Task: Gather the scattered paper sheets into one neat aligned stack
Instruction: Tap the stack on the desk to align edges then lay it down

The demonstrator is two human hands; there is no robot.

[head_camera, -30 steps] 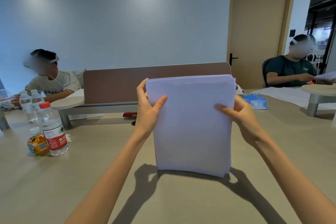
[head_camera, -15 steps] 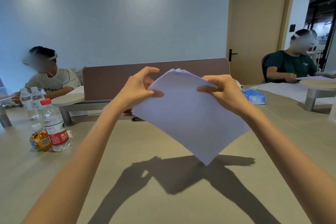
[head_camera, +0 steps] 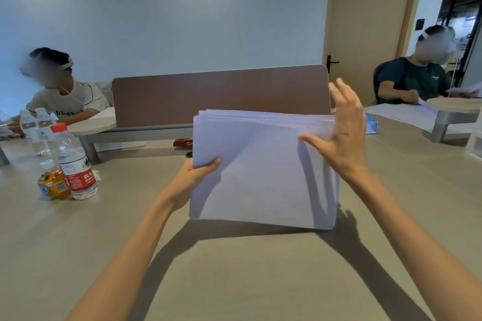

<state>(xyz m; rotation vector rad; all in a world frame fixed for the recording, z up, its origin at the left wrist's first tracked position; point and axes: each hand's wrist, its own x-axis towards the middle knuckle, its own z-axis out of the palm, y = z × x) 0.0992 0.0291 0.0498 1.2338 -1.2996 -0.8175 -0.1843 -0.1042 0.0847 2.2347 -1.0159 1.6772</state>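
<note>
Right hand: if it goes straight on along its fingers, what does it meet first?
Probably nothing close: the right hand points up past the paper stack; the brown divider stands beyond, depth unclear.

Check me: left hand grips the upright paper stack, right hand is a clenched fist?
No. In the head view the right hand is open, fingers straight against the right edge of the paper stack; the left hand does grip it.

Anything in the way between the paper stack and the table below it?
Nothing visible. The left hand grips the paper stack at its left edge, the right hand lies flat against its right edge; beneath it only table shows. The bottles stand far left.
</note>
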